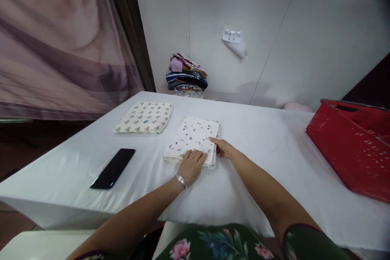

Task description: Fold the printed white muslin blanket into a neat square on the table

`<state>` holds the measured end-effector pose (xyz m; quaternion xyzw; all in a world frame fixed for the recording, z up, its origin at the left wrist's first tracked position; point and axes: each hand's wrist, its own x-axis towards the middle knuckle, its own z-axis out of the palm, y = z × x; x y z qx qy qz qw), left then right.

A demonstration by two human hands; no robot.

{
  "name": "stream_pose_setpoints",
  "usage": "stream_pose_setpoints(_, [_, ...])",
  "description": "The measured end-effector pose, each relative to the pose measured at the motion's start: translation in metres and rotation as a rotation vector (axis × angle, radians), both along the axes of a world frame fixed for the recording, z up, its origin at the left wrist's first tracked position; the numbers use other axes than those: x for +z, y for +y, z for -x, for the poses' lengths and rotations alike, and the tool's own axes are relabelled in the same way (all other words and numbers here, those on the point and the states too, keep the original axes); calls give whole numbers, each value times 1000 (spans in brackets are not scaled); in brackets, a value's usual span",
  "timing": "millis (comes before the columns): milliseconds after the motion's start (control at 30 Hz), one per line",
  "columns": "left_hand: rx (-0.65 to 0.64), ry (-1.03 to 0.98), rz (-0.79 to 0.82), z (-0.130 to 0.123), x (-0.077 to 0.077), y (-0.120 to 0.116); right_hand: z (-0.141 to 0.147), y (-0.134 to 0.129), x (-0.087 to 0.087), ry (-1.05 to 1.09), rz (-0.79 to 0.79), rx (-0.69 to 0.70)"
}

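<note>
A white cloth with small dark prints [195, 134] lies folded into a flat rectangle on the white-covered table. My left hand [192, 165], with a silver bracelet at its wrist, rests flat on the near edge of the cloth, fingers stretched out. At the cloth's right edge, my right hand [222, 148] pinches the side, thumb on top and the other fingers tucked underneath. To the left and farther back lies a second folded cloth [144, 118], cream with grey-green motifs.
A black phone [113, 168] lies on the table [262, 142] at the left. On the right stands a red plastic basket [350, 150]. Behind the table's far edge rises a stack of folded fabrics [187, 77], by a wall with a taped paper note [233, 36].
</note>
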<state>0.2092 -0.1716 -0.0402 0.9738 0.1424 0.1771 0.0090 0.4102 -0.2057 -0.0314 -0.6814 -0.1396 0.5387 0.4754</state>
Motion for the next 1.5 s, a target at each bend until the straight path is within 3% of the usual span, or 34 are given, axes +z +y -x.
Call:
stream_pose_setpoints(167, [21,-38,70,1,-1,-4,-2,0,0,138,-32,16])
stream_pose_setpoints(433, [112,-89,101,-3,-4,-11,2,1,-1,-42,-130,12])
stream_pose_setpoints(667, [241,-146,70,-8,-7,-15,10,5,-6,305,-261,-75])
stream_pose_setpoints(833, [302,-221,5,-6,-7,-9,18,4,-3,418,-282,-108])
stream_pose_setpoints(1067, [213,-292,-5,5,24,4,11,7,-3,415,-300,-89])
stream_pose_setpoints(1200, [177,-307,-21,14,45,4,-3,21,0,318,-287,-180])
stream_pose_setpoints(1333, [85,-381,-90,27,56,0,-15,32,-1,332,-256,-252])
stream_pose_setpoints(1433, [34,-481,-135,34,62,-3,-25,29,-3,287,-243,-330])
stream_pose_setpoints(1500, [15,-544,-129,35,67,-6,-37,21,2,237,-318,-353])
